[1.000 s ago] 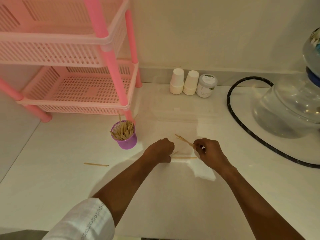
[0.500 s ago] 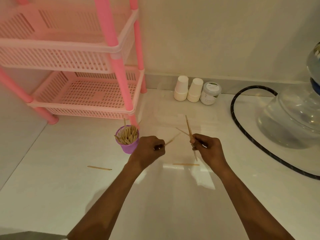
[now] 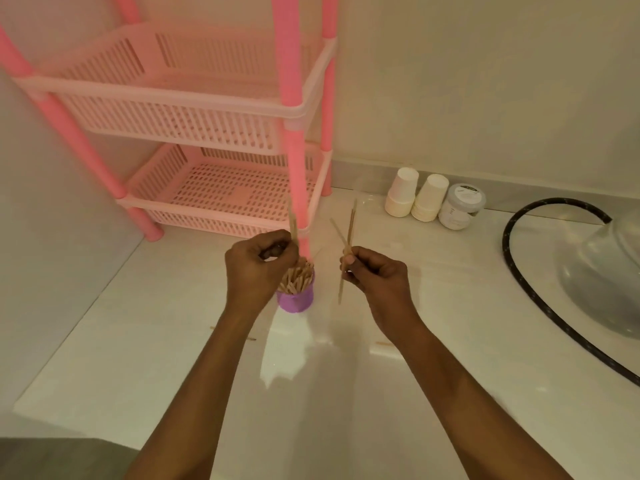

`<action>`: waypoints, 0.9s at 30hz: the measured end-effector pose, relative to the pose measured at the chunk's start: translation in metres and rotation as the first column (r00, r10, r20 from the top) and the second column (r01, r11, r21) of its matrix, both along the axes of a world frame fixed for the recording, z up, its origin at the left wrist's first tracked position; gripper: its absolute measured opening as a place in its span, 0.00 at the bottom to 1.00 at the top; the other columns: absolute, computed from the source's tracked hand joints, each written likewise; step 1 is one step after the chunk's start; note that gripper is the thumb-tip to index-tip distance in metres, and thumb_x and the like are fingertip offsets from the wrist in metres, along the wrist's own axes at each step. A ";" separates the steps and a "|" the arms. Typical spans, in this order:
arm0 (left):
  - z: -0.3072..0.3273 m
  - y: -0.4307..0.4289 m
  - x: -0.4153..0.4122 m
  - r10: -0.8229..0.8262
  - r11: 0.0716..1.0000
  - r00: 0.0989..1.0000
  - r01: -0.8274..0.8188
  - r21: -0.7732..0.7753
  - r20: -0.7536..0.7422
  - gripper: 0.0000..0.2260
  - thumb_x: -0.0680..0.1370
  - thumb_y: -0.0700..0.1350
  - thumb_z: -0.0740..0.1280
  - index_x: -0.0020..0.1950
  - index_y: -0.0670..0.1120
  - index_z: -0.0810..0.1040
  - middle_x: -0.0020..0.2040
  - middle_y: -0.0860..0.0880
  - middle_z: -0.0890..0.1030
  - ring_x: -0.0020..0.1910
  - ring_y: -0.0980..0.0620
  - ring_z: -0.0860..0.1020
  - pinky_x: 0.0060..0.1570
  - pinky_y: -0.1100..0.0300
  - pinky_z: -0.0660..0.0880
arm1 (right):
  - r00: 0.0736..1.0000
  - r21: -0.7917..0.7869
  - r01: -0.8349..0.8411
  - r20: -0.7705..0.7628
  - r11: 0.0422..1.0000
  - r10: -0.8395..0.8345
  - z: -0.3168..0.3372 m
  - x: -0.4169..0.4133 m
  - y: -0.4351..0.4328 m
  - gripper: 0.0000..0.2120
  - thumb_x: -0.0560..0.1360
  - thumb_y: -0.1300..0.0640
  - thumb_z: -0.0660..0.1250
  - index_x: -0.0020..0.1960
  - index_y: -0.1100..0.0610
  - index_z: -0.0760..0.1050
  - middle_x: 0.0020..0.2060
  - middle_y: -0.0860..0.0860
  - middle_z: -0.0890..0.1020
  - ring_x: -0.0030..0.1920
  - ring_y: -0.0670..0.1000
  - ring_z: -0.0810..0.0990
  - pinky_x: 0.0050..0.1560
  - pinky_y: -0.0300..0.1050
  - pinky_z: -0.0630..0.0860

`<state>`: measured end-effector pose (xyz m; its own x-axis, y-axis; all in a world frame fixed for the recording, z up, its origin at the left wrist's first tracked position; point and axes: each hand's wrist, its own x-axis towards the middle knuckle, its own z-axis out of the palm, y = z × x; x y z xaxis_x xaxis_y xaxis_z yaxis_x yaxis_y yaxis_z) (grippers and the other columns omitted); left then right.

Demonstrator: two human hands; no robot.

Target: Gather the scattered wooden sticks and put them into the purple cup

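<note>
The purple cup (image 3: 297, 299) stands on the white counter, filled with several wooden sticks (image 3: 297, 277). My left hand (image 3: 256, 268) hovers just over the cup's left side and pinches one upright stick (image 3: 293, 225). To the right of the cup, my right hand (image 3: 372, 275) grips a few crossed sticks (image 3: 349, 233) that point up and down. One loose stick (image 3: 384, 344) lies on the counter beside my right forearm. Another loose stick (image 3: 251, 338) shows on both sides of my left forearm, which covers its middle.
A pink plastic rack (image 3: 221, 140) with two basket shelves stands right behind the cup, one leg (image 3: 298, 188) almost touching it. Two stacks of paper cups (image 3: 415, 199) and a small jar (image 3: 460, 206) sit by the wall. A black hose (image 3: 540, 289) curves around a clear water bottle (image 3: 602, 271) at right.
Both hands rose off the counter with sticks. My left hand moved left to the purple cup and turned its stick upright; the head camera shifted closer and left.
</note>
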<state>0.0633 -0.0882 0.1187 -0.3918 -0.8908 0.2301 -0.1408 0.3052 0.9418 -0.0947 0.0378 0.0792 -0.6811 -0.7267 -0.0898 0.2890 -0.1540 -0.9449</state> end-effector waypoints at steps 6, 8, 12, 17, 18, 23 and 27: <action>-0.028 -0.027 0.011 0.049 0.999 0.998 -0.050 0.017 0.043 0.04 0.72 0.42 0.75 0.46 0.47 0.87 0.42 0.52 0.86 0.39 0.56 0.81 0.39 0.58 0.76 | 1.000 -0.064 0.001 0.029 0.998 0.000 0.002 0.024 -0.038 0.11 0.76 0.68 0.70 0.59 0.69 0.81 0.46 0.59 0.85 0.45 0.51 0.84 0.53 0.47 0.82; -0.042 -0.030 0.011 0.081 0.997 0.994 -0.081 0.007 0.078 0.04 0.73 0.44 0.75 0.46 0.50 0.87 0.45 0.54 0.86 0.43 0.54 0.81 0.39 0.60 0.74 | 1.000 -0.065 0.011 0.023 0.998 -0.009 0.000 0.028 -0.048 0.11 0.77 0.68 0.70 0.58 0.67 0.82 0.46 0.59 0.86 0.45 0.52 0.83 0.56 0.51 0.82; -0.066 -0.027 0.010 0.094 0.995 0.990 -0.092 -0.027 0.109 0.11 0.73 0.44 0.74 0.46 0.61 0.83 0.50 0.56 0.84 0.55 0.53 0.79 0.48 0.60 0.74 | 1.000 -0.082 0.022 -0.016 0.996 -0.023 0.000 0.035 -0.063 0.11 0.77 0.68 0.70 0.58 0.67 0.82 0.50 0.64 0.85 0.46 0.54 0.83 0.57 0.52 0.82; -0.092 -0.027 0.013 0.084 0.995 0.971 -0.069 -0.074 0.223 0.08 0.72 0.48 0.76 0.48 0.60 0.85 0.54 0.60 0.79 0.62 0.47 0.74 0.54 0.64 0.73 | 0.999 -0.073 0.020 -0.047 0.997 -0.023 -0.006 0.039 -0.073 0.09 0.76 0.66 0.71 0.57 0.64 0.83 0.47 0.59 0.86 0.46 0.52 0.85 0.52 0.45 0.81; -0.096 -0.028 0.013 0.089 0.993 0.960 -0.067 -0.093 0.265 0.07 0.72 0.49 0.77 0.49 0.55 0.86 0.54 0.60 0.77 0.63 0.47 0.73 0.52 0.73 0.69 | 0.998 -0.057 0.015 -0.064 0.998 -0.019 -0.009 0.040 -0.074 0.09 0.76 0.66 0.71 0.56 0.63 0.84 0.46 0.58 0.87 0.46 0.52 0.85 0.51 0.45 0.81; -0.084 -0.028 0.018 0.081 0.986 0.962 -0.038 -0.164 0.262 0.24 0.69 0.65 0.69 0.58 0.52 0.84 0.56 0.62 0.77 0.63 0.55 0.71 0.55 0.67 0.72 | 0.992 0.002 0.012 -0.122 1.000 -0.012 -0.023 0.040 -0.074 0.09 0.76 0.64 0.72 0.56 0.62 0.84 0.47 0.57 0.87 0.49 0.55 0.86 0.53 0.47 0.82; -0.060 -0.034 0.014 0.052 0.949 0.986 0.002 -0.316 0.162 0.21 0.73 0.57 0.72 0.64 0.50 0.80 0.61 0.54 0.81 0.62 0.53 0.74 0.50 0.60 0.76 | 0.985 0.024 -0.014 -0.174 1.000 0.018 -0.024 0.039 -0.075 0.09 0.77 0.63 0.71 0.57 0.62 0.84 0.48 0.56 0.87 0.52 0.55 0.86 0.54 0.47 0.83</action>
